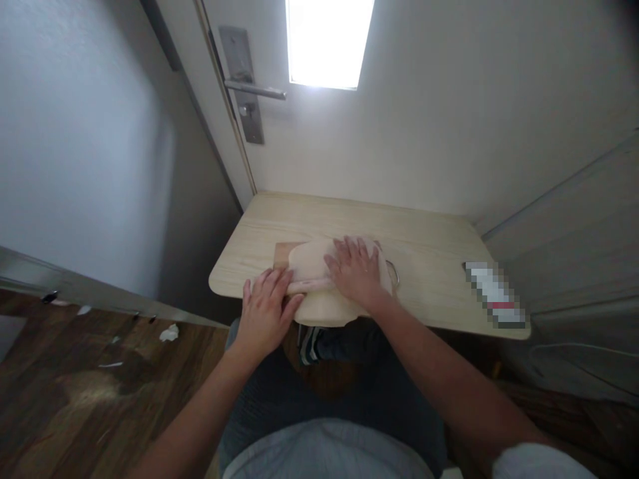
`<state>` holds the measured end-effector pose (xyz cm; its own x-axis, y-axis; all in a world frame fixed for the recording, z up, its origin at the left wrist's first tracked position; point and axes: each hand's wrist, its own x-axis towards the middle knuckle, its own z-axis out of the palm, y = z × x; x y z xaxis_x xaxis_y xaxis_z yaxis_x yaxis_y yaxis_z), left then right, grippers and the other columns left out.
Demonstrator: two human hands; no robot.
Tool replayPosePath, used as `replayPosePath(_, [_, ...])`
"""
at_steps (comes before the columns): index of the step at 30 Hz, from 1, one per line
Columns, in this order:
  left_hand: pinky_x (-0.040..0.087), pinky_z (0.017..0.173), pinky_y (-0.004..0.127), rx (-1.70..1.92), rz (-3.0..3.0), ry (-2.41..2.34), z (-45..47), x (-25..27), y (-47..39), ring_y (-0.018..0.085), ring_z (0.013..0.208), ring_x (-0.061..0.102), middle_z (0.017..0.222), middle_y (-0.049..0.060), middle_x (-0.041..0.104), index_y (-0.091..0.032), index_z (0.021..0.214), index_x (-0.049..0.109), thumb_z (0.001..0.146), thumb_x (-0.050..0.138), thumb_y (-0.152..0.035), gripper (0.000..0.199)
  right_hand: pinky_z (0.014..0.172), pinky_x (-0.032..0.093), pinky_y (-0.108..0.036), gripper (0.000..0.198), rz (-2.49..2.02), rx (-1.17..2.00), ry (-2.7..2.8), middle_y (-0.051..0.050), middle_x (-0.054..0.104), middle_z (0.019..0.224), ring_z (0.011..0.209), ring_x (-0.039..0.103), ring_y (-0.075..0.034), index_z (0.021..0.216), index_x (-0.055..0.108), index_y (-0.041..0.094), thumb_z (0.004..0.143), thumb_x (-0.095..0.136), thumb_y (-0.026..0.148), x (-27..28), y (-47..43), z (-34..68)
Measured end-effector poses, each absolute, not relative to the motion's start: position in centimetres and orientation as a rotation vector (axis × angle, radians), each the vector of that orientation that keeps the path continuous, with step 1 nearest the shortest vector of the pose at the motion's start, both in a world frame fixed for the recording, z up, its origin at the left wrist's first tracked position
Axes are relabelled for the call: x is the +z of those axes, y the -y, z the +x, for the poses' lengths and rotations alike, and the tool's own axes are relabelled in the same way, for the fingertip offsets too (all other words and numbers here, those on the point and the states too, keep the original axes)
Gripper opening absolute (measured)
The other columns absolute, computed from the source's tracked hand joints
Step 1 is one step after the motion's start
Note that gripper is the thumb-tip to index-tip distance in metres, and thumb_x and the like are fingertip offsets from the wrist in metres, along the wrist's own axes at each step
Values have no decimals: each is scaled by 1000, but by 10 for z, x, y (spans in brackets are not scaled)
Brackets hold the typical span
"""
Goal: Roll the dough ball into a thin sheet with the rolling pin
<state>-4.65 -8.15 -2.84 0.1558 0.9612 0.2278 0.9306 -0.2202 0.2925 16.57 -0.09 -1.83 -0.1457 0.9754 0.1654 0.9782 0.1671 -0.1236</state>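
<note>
A pale, smooth sheet of dough (314, 256) lies over a wooden board (283, 255), and its near edge reaches the table's front. Across it runs a pale rod-like roll (312, 285); whether this is a rolling pin or folded dough I cannot tell. My left hand (267, 303) rests at the roll's left end, fingers stretched over it and thumb apart on the near side. Flat on the right part of the sheet lies my right hand (357, 269), its fingers spread. The roll's right end is hidden by that hand.
The small wooden table (424, 233) stands against a white door with a metal handle (257, 88). A metal ring (394, 273) sticks out right of the board. A blurred-out phone-like object (494, 296) lies at the right. Scraps of paper (170, 332) lie on the floor.
</note>
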Motion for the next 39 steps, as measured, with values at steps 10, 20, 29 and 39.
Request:
replayPosePath(10, [15,119,70,490,2327,-2060,-41,-15,26,36,147,34,156,7,48,-28,148,48,103,29,-53,55,117,15,-66,60,-1956,-17,2128,-18,47,152,143,35,-35,148,44,14,106,22,50,-8,-67,147])
replayPosePath(20, [19,120,65,504,2352,-2019,-34,-19,80,32,149,34,157,11,46,-21,152,42,105,26,-47,56,117,17,-64,58,-1927,-90,2105,-15,47,154,144,34,-36,149,46,17,105,26,49,-23,-2,162])
replayPosePath(29, [16,122,63,521,2420,-1938,5,-22,73,30,152,27,160,8,41,-20,152,43,105,29,-45,55,117,15,-63,55,-1833,-208,2121,-15,48,153,143,35,-36,149,48,17,104,32,46,-33,20,170])
replayPosePath(39, [13,121,63,469,2399,-1971,-1,-19,8,32,149,31,159,8,43,-23,151,44,105,20,-48,58,114,22,-63,57,-2002,61,2193,-12,41,158,145,32,-36,153,41,24,105,27,51,-20,-47,158])
